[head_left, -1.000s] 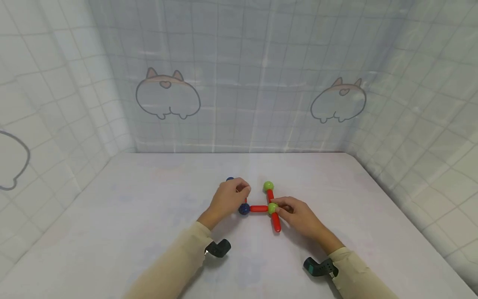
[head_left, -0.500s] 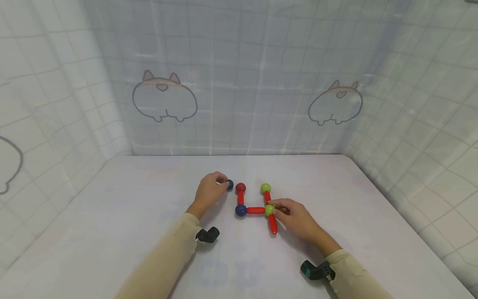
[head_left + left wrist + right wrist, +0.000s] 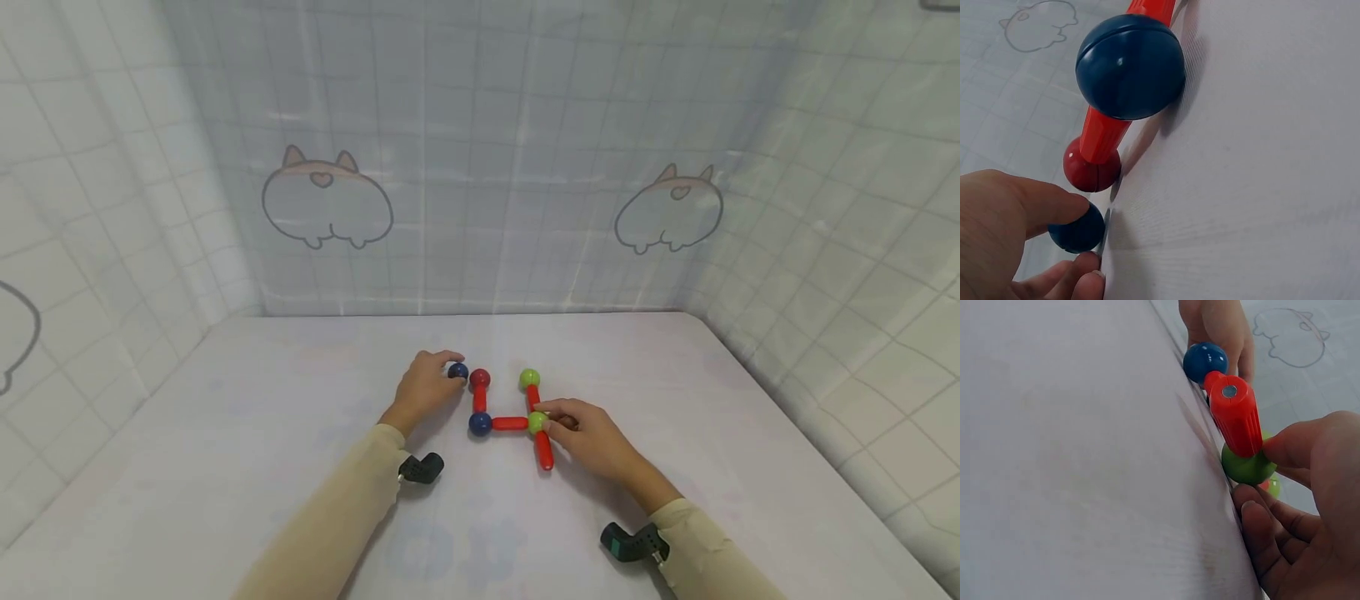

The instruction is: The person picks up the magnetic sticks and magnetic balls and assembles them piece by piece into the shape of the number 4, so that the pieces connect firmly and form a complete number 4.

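Observation:
My left hand (image 3: 423, 387) has its thumb and fingers on either side of a loose dark blue ball (image 3: 1077, 230), pinching it. Just right of that ball is a red ball (image 3: 480, 379), joined by a red rod (image 3: 479, 402) to a second blue ball (image 3: 481, 424). Another red rod (image 3: 510, 423) links this blue ball to a green ball (image 3: 537, 422). My right hand (image 3: 592, 437) pinches that green ball between thumb and fingers. From it one red rod leads back to a far green ball (image 3: 529, 379); another red rod (image 3: 1235, 419) points forward with a bare end.
The joined pieces lie on a white cloth-covered table (image 3: 300, 500). A tiled-pattern curtain (image 3: 480, 167) with animal drawings stands along the back and both sides. Dark wrist-worn devices sit on both sleeves, the left device (image 3: 422, 468) nearer the pieces.
My left hand has moved left from beside the red ball to the loose blue ball and spread its fingers around it. The right hand stays at the green ball.

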Tool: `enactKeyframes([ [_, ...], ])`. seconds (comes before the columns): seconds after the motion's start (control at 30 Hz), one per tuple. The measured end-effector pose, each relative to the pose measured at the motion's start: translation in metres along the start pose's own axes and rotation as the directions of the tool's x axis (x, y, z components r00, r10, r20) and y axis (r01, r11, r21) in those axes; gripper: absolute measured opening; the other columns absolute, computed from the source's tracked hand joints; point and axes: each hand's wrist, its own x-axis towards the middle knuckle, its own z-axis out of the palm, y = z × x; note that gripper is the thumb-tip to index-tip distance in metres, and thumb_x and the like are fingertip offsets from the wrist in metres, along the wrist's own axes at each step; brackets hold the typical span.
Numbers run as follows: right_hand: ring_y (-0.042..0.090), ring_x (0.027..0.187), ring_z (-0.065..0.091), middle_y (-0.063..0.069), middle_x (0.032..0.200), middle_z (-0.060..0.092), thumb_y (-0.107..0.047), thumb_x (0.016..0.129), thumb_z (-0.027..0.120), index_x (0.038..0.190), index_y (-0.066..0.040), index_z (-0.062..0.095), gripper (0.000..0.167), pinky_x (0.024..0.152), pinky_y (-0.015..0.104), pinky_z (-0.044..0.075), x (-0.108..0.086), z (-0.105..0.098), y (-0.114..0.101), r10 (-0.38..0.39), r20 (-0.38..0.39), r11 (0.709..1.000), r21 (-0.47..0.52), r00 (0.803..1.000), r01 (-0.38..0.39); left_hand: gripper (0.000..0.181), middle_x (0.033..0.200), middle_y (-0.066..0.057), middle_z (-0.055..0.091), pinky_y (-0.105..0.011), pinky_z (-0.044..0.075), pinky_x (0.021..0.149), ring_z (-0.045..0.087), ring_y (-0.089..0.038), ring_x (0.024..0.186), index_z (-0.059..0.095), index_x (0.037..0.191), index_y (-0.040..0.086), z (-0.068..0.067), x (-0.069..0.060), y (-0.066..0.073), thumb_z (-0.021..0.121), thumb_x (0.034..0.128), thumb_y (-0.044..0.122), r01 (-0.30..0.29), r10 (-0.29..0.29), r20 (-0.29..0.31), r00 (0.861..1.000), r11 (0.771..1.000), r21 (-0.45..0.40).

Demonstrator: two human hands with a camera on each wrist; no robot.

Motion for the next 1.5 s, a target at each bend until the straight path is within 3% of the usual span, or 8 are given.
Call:
enactKeyframes([
  [0.17,0.019,0.089,0.057,-0.006,0.1,0.065,-0.021,0.096,0.068,0.124,-0.028,0.07,0.029,0.074,0.032,0.052,0.003,-0.004,0.002,0.023,0.01,1.0,-0.003,1.0,-0.023,0.038,0.121,-0.012,0.064,-0.049,0.048,0.095,0.058,-0.03,0.112,0.067,0.127,0.015,0.0,0.0,0.003,0.071,0.0903,0.022,-0.007,0.007,0.012,1.0,1.0,-0.014],
  [0.6,0.019,0.086,0.06,-0.004,0.1,0.066,-0.022,0.097,0.066,0.128,-0.025,0.069,0.031,0.069,0.031,0.054,0.01,-0.023,0.002,0.021,0.076,1.0,-0.016,0.997,-0.02,0.036,0.126,-0.01,0.064,-0.045,0.051,0.094,0.059,-0.028,0.114,0.062,0.126,0.015,-0.002,-0.01,0.004,0.071,0.0933,0.027,0.028,-0.025,0.018,1.0,0.982,-0.189],
  [0.97,0.018,0.082,0.06,-0.002,0.092,0.065,-0.022,0.097,0.065,0.128,-0.022,0.069,0.031,0.068,0.031,0.053,0.003,-0.014,0.007,0.002,0.074,1.0,0.016,0.997,-0.003,0.036,0.128,-0.008,0.063,-0.039,0.055,0.089,0.062,-0.023,0.106,0.061,0.125,0.013,-0.004,-0.033,-0.002,0.072,0.0931,0.025,0.031,-0.029,0.009,1.0,0.958,-0.286],
  [1.27,0.018,0.082,0.061,-0.003,0.094,0.066,-0.02,0.096,0.066,0.129,-0.023,0.068,0.033,0.068,0.031,0.054,0.007,-0.01,0.006,0.006,0.059,1.0,0.021,0.998,-0.007,0.039,0.127,-0.007,0.062,-0.041,0.054,0.09,0.062,-0.023,0.108,0.059,0.127,0.016,-0.013,-0.048,0.009,0.073,0.0923,0.024,0.02,-0.016,0.015,1.0,0.948,-0.318],
  [1.5,0.019,0.083,0.061,-0.003,0.094,0.066,-0.02,0.096,0.066,0.128,-0.025,0.068,0.033,0.07,0.032,0.054,0.011,-0.008,0.006,0.007,0.055,1.0,0.019,0.998,-0.008,0.045,0.127,-0.005,0.062,-0.037,0.057,0.081,0.061,-0.024,0.105,0.061,0.135,0.023,-0.014,-0.068,0.018,0.073,0.0916,0.025,-0.011,0.025,0.041,0.999,0.949,-0.315],
])
